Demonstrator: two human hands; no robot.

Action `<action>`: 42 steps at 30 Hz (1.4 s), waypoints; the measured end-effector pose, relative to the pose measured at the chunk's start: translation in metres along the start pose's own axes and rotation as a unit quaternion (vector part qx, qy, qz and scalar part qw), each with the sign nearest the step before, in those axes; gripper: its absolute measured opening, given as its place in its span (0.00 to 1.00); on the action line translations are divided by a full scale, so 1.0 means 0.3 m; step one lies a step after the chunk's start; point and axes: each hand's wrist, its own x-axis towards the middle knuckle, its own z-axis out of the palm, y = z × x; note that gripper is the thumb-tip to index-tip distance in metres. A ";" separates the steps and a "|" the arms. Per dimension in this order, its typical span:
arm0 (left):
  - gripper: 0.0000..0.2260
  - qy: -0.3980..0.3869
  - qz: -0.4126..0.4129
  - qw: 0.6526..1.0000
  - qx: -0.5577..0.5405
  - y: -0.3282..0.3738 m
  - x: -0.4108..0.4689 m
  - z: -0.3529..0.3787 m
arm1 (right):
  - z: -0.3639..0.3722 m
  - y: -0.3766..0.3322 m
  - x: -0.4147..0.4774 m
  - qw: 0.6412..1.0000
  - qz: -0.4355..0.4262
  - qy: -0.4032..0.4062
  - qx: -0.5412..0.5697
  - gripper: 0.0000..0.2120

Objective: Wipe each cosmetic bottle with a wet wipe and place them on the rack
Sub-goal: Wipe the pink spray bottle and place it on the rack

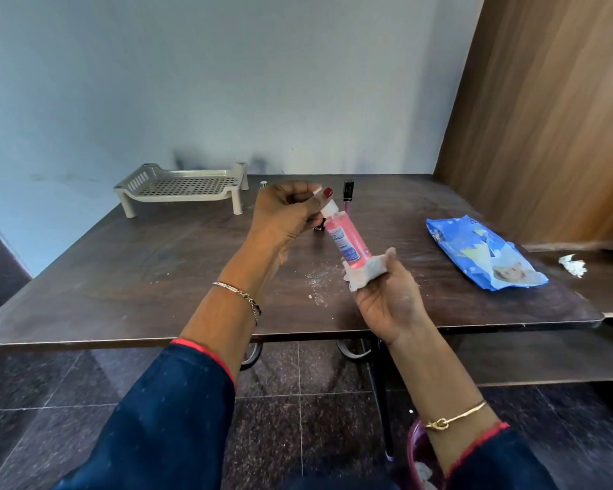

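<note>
A pink bottle (345,242) with a white cap and a blue-and-white label is held tilted in the air above the middle of the dark surface (156,277), cap end up and away, base end down toward the person. The left hand (285,213) has its fingers (324,196) grasping the cap end. The right hand (386,295), palm up, has its fingers clenched round a crumpled wet wipe (363,274) that is wrapped against the bottle's base.

Just behind the bottle, partly hidden by the left hand, a small dark bottle (319,228) stands on the surface, and a slim tube with a black cap (347,194) stands upright a little farther back. A silver-topped item (263,184) peeks out behind the left hand; what it is cannot be told.

The beige slotted rack (181,187) stands at the far left of the surface, well apart from the hands, with nothing on it. White crumbs (317,281) are scattered on the surface under the hands. To the right lies a blue wipes packet (482,256), and beyond it a used white wipe (574,265) on a lower ledge. A pink bin (416,450) sits on the floor by the right forearm.
</note>
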 end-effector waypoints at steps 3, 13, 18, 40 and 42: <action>0.04 -0.018 0.017 1.000 0.018 -0.004 -0.027 0.025 | 0.033 -0.019 -0.003 0.999 0.018 -0.025 0.040 0.20; 0.18 -0.126 0.120 0.970 0.171 -0.065 -0.099 0.057 | 0.072 -0.035 -0.010 0.989 0.060 -0.079 0.114 0.19; 0.13 -0.102 0.146 0.960 0.215 -0.112 -0.120 0.061 | 0.072 -0.032 -0.020 0.994 0.053 -0.074 0.061 0.16; 0.11 -0.037 0.116 0.933 0.337 -0.142 -0.119 0.070 | 0.016 -0.128 -0.023 0.468 -0.576 -0.020 -0.670 0.11; 0.12 -0.040 0.134 0.922 0.362 -0.138 -0.124 0.082 | 0.025 -0.137 -0.031 0.433 -0.582 -0.015 -0.689 0.11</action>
